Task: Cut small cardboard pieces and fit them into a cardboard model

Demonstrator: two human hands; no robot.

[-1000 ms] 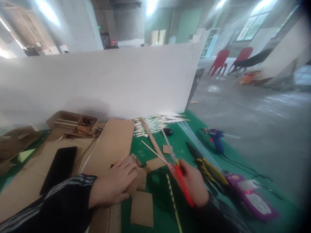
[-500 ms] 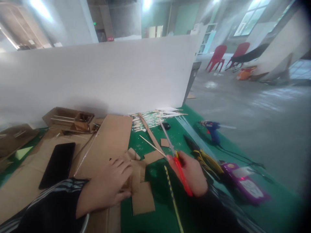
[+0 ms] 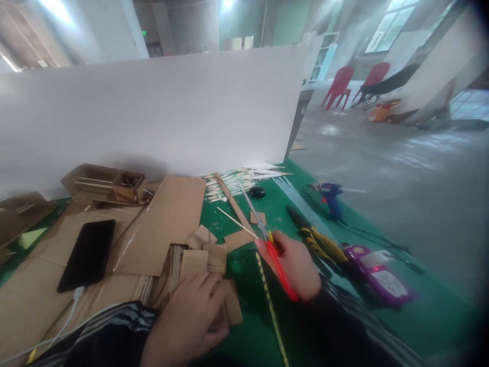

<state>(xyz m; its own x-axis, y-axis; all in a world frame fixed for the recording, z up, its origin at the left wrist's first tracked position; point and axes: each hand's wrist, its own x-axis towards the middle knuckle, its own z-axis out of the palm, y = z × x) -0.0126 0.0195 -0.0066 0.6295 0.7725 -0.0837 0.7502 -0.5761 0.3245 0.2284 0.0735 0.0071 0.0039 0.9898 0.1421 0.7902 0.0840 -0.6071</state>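
Note:
My right hand [image 3: 296, 262] is closed on red-handled scissors [image 3: 280, 270], whose blades point forward and left. A thin wooden stick [image 3: 237, 222] also juts from its fingertips. My left hand [image 3: 191, 311] rests over small cardboard pieces, its fingers bent; what lies under the fingers is hidden. Just ahead of it are a cardboard square [image 3: 193, 262] and another piece [image 3: 216, 258]. A yellow and black patterned strip [image 3: 269, 300] lies between the hands. Beyond the scissors sits a small cardboard square [image 3: 257, 218].
A phone [image 3: 87, 255] lies on cardboard at left, near a cardboard box [image 3: 93, 183]. Pliers [image 3: 324, 247], a purple device [image 3: 378, 275] and a blue glue gun [image 3: 331, 196] lie right. A white panel [image 3: 153, 112] stands behind several sticks [image 3: 233, 186].
My left hand has moved right and nearer to me, uncovering cardboard pieces. The scissors' tips have swung left. The view has shifted slightly.

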